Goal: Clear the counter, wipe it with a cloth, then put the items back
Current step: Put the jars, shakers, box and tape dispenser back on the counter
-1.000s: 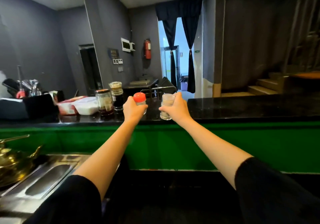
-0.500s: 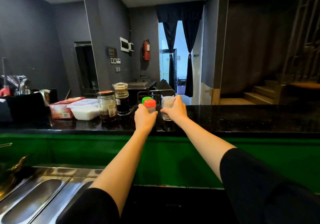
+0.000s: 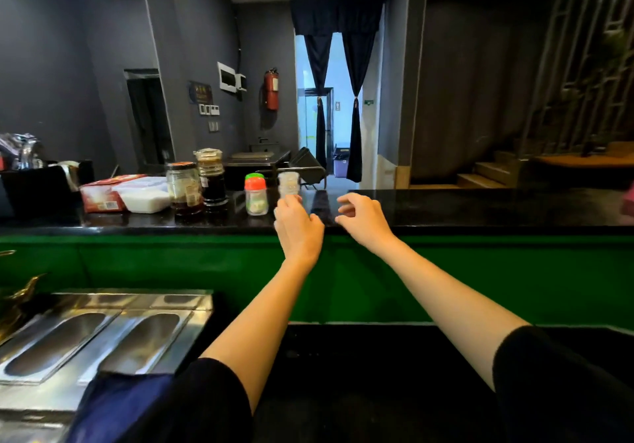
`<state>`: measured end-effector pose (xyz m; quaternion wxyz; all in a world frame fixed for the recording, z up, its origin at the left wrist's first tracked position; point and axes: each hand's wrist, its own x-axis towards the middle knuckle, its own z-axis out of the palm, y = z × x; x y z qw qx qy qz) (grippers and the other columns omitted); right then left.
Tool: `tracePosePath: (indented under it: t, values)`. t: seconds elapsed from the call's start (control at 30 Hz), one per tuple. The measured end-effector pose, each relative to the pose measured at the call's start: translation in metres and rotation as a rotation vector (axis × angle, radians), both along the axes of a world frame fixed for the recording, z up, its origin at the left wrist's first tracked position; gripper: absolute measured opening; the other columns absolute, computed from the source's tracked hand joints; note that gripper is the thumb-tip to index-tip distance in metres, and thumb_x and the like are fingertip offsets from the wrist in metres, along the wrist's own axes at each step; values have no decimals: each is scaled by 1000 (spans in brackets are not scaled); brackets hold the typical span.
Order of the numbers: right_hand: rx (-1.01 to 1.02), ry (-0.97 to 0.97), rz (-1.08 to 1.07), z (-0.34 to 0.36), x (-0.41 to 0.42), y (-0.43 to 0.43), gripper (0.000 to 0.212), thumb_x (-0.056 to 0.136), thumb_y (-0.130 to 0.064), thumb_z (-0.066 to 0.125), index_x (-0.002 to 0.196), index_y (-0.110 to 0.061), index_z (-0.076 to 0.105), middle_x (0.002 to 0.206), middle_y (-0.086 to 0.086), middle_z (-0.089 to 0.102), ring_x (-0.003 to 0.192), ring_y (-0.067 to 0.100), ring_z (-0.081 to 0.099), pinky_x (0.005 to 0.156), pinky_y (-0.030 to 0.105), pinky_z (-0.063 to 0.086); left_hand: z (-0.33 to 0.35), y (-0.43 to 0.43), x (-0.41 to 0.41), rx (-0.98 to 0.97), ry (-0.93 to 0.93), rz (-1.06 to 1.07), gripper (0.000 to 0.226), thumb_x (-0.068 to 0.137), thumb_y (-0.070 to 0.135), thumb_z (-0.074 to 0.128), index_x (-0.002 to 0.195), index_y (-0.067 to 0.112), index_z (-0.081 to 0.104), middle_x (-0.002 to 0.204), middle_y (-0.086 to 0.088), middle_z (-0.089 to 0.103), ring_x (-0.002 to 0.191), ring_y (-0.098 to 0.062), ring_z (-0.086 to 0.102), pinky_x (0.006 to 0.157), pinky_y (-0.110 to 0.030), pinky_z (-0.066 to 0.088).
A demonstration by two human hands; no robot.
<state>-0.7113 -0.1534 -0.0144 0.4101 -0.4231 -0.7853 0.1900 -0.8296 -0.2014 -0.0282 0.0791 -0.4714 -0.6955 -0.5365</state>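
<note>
- The black counter (image 3: 480, 207) carries a row of items: an orange-capped shaker (image 3: 256, 195) stands upright, with a clear jar (image 3: 289, 183) just right of it
- Left of the shaker stand two dark sauce jars (image 3: 197, 181), then a white tub (image 3: 145, 199) and a red packet (image 3: 103, 195)
- The left hand (image 3: 297, 226), fingers loosely curled and empty, hangs just right of the shaker at the clear jar's foot; the right hand (image 3: 363, 216), spread and empty, hovers further right
- Judged: items are being set down to one side; no cloth shows, so fetching one seems next

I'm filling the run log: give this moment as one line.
phase: items on counter | left hand: empty, by clear shaker | right hand: empty, open | orange-capped shaker: standing, untouched
</note>
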Motion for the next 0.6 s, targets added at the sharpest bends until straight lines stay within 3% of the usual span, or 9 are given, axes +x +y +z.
tracePosePath:
  t: [0.1,0.3,0.4,0.47,0.6]
  values:
    - [10,-65,-56,-15,71,-17,32,81,-12,68,113,-10,66,98,7,70,92,20,65,89,36,52,-12,-11,69,-45,19,-127,31,81,7,58,111,5,50,115,-15,53,110,-33,48,90,-42,41]
    - [-172,-223,-214,-62,244,-49,24,77,-13,74,101,-12,71,94,7,70,93,21,65,82,27,49,-71,-28,221,-257,37,-422,38,81,10,61,116,4,49,117,-16,53,112,-33,48,94,-40,39]
    - [-373,-318,-266,-92,338,-71,39,74,-17,79,111,-11,68,105,9,68,99,20,63,77,20,41,-115,-47,297,-416,33,-612,45,79,12,66,119,2,48,119,-17,54,113,-32,50,94,-33,37]
    - [-518,-315,-275,-116,395,-90,55,70,-27,83,120,-15,62,117,10,64,104,19,60,84,23,43,-150,-65,340,-607,35,-743,55,76,17,72,122,1,47,122,-18,54,116,-31,51,92,-29,39]
    - [-812,-180,-221,-169,470,-134,98,66,-39,85,146,-25,30,144,12,39,130,25,44,100,32,41,-230,-97,388,-989,147,-839,93,72,35,79,144,4,28,145,-18,36,135,-31,35,111,-34,32]
